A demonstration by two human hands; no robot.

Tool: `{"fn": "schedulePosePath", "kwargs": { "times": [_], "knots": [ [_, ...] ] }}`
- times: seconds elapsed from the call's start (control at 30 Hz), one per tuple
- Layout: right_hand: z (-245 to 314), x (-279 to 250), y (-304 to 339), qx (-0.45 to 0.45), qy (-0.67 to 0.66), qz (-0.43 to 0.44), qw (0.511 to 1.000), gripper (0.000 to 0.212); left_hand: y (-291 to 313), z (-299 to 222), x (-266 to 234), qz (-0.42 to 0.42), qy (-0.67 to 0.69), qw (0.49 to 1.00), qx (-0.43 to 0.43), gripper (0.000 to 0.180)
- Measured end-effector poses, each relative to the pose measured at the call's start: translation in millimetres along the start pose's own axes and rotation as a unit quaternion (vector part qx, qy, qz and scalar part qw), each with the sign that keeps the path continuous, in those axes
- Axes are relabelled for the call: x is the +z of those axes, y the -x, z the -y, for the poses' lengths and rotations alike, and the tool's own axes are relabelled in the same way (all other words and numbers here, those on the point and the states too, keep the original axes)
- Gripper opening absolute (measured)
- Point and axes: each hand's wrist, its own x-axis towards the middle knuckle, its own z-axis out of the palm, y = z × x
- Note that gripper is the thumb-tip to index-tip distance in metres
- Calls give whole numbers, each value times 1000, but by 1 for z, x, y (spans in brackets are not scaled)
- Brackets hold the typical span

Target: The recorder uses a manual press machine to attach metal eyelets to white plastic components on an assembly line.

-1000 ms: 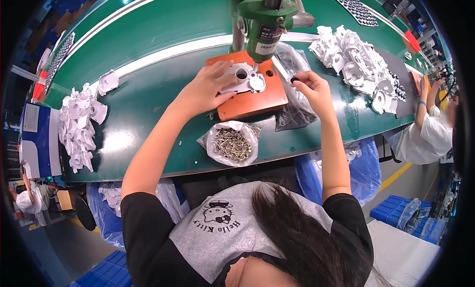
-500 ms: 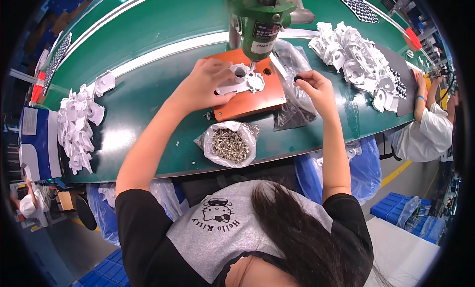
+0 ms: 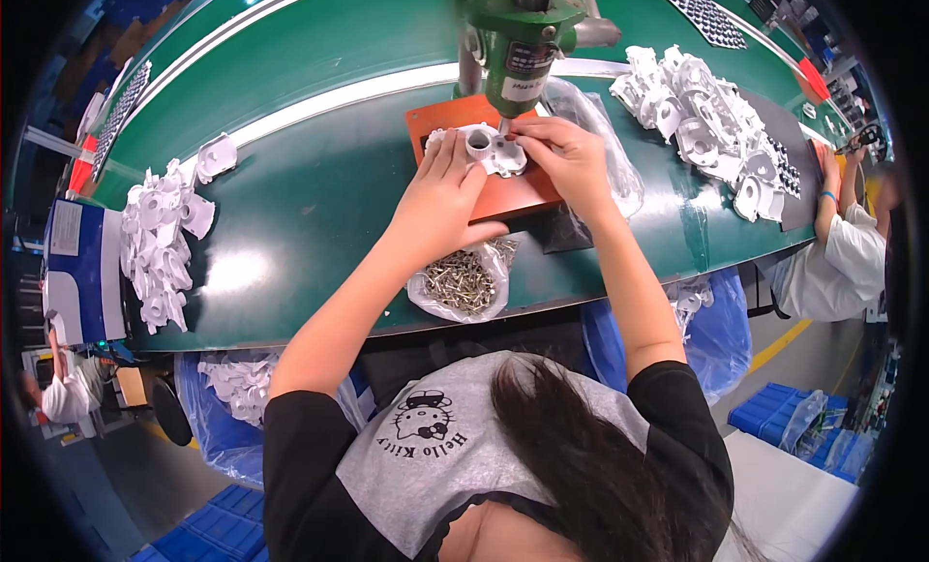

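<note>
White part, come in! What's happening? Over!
Left hand on white part, atop orange block. Right hand at part's right side. Green press close by fingertips.

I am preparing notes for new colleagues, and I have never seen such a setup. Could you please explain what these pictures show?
These pictures come from a camera worn on the person's head, looking down; the wide lens makes straight edges curve. There is no robot, only two bare hands. The left hand rests on a white part on an orange block. The right hand has its fingertips near that part; whether they hold something is hard to see. Above stands a green machine, perhaps a press. On the green table lie white parts on the left and right, and an open bag of small metal pieces.
</note>
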Motion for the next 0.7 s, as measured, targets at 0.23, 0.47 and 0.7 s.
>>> {"fn": "schedulePosePath", "kwargs": {
  "times": [0.23, 0.47, 0.7],
  "knots": [
    [4, 10, 0, -164, 177, 59, 969, 19, 3, 3, 6, -13, 10, 1000, -13, 62],
    [9, 10, 9, -185, 236, 73, 951, 21, 5, 3, 11, -51, 28, 998, -30, 66],
    [20, 13, 8, -218, 386, 95, 891, 24, 8, 7, 13, -52, 37, 997, -33, 69]
  ]
}}
